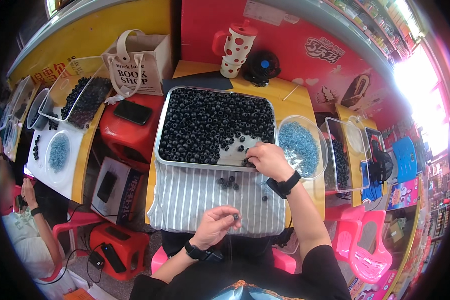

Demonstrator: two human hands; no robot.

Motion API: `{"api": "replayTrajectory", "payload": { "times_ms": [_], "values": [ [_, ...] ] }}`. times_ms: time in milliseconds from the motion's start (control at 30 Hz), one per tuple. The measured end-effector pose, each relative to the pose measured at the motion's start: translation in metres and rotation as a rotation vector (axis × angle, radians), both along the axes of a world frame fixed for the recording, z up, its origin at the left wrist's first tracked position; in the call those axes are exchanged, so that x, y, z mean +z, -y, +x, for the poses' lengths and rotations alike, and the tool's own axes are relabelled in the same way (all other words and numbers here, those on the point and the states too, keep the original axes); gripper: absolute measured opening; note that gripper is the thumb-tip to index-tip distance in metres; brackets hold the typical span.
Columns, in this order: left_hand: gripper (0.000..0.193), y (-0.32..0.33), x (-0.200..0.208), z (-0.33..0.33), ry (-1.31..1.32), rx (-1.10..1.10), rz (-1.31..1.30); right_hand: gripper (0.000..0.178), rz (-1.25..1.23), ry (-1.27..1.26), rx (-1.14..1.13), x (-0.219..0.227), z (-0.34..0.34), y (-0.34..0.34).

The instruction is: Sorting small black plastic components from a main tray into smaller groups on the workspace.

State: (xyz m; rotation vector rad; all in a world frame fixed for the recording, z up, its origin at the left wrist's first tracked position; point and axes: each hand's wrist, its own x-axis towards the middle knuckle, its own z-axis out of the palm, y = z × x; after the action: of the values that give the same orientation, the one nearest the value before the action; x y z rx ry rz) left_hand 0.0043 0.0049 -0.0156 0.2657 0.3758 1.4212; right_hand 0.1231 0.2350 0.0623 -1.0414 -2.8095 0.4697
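While left fingers [226,211] pinch one round black bead [235,217], a rectangular silver tray [200,163] lies beneath narrowed right fingers [256,151], their hold unclear.

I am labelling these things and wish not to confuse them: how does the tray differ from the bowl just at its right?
The tray is rectangular and metallic; the bowl is round and clear. The tray looks clearly larger than the bowl. The tray holds black beads, while the bowl holds finer blue bits. Both are open at the top.
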Motion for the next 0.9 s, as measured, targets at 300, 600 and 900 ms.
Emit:
{"api": "replayTrajectory", "payload": {
  "times_ms": [300,600,900],
  "values": [
    [0.020,0.001,-0.002,0.001,-0.030,0.016,0.017,0.010,-0.009,0.096,-0.012,-0.004,-0.018,-0.001],
    [0.020,0.000,-0.004,0.001,-0.062,0.057,0.009,0.009,-0.126,-0.394,-0.135,0.009,0.002,0.005],
    [0.020,0.001,-0.001,0.005,-0.058,0.061,-0.035,0.010,-1.174,-0.926,-0.326,-0.006,0.047,0.165]
  ]
}}
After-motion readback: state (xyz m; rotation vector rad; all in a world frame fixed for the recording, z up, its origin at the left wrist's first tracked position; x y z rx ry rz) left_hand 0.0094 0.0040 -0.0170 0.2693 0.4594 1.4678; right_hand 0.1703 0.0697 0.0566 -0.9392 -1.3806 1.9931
